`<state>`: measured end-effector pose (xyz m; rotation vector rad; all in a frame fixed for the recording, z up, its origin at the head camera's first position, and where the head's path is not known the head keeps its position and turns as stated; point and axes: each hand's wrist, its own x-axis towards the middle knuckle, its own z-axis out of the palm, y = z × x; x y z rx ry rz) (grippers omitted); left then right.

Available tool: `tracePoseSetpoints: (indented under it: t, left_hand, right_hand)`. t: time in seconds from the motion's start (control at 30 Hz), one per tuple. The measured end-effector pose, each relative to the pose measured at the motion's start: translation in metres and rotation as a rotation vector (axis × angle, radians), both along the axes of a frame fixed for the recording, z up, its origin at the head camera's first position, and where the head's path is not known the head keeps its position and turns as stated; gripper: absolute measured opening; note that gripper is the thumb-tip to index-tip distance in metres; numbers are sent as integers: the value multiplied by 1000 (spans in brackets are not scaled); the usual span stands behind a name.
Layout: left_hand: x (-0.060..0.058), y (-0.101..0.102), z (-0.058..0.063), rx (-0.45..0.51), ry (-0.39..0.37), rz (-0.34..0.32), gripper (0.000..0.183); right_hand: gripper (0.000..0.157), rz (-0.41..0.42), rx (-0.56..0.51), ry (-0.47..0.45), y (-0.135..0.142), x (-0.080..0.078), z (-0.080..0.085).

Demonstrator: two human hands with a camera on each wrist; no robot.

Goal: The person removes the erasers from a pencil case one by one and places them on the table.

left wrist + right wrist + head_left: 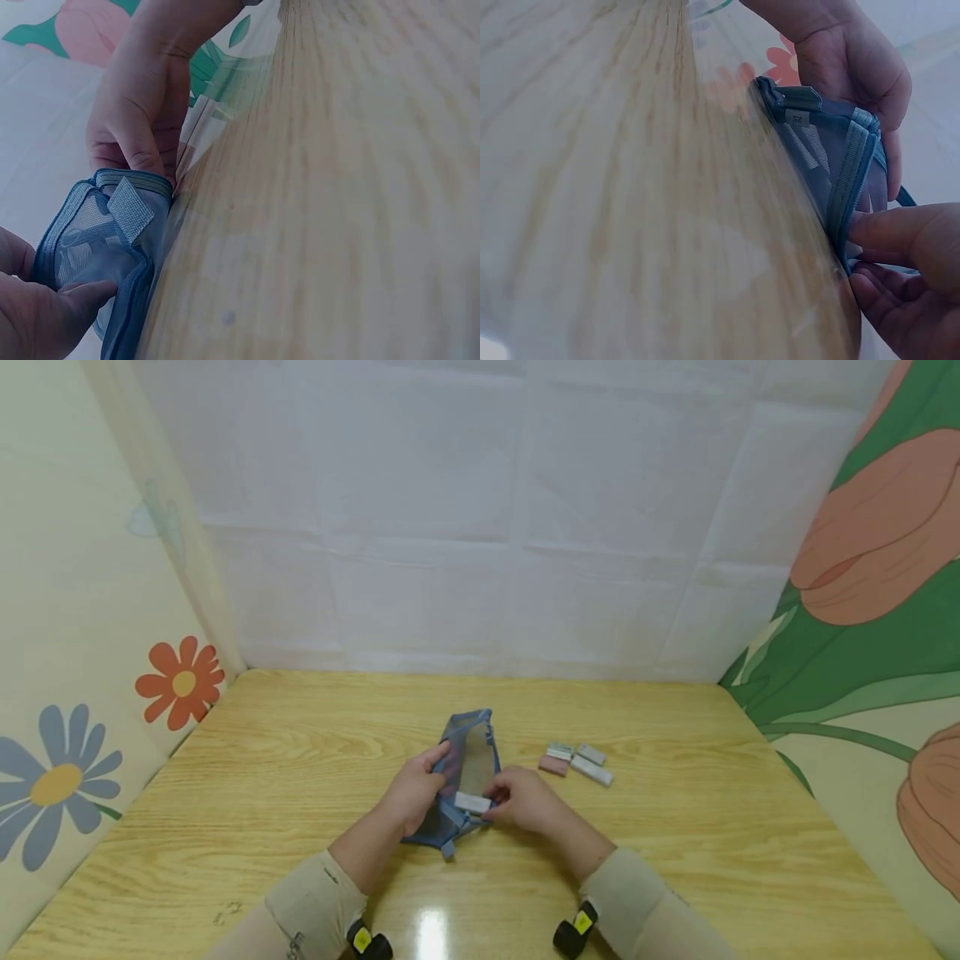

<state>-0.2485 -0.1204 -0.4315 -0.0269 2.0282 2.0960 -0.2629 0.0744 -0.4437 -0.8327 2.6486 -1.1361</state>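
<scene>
A blue-trimmed mesh zip pouch [476, 760] lies gaping on the table between both hands. My left hand [415, 787] grips its left side, with the thumb on the mesh [79, 251] and the other fingers behind. At the pouch's right edge, my right hand [525, 799] pinches the blue trim [847, 180] between thumb and fingers. A small white bar [472, 802], shaped like an eraser, lies in the near part of the opening, its right end right at the right fingertips. A woven tab [131, 210] shows at the pouch's end.
Right of the pouch, several small bars lie close together on the wooden table [300, 735]: a pink one [553, 766], a white-and-green one [559, 750], a grey one [592, 754] and a white one [592, 770]. A white cloth [450, 527] hangs behind the table.
</scene>
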Motion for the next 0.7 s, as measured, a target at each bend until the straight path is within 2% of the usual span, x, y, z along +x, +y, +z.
tracePoseSetpoints:
  t: [0.1,0.33,0.7]
  left_hand:
    - [0,0,-1,2,3,-1,68]
    - [0,0,0,10,17,-13,68]
    - [0,-1,1,4,20,-11,64]
  right_hand:
    - [16,-2,-9,27,0,0,-1]
    - [14,-53,-73,-53,1,1,-2]
    - [13,-84,-119,-78,13,1,4]
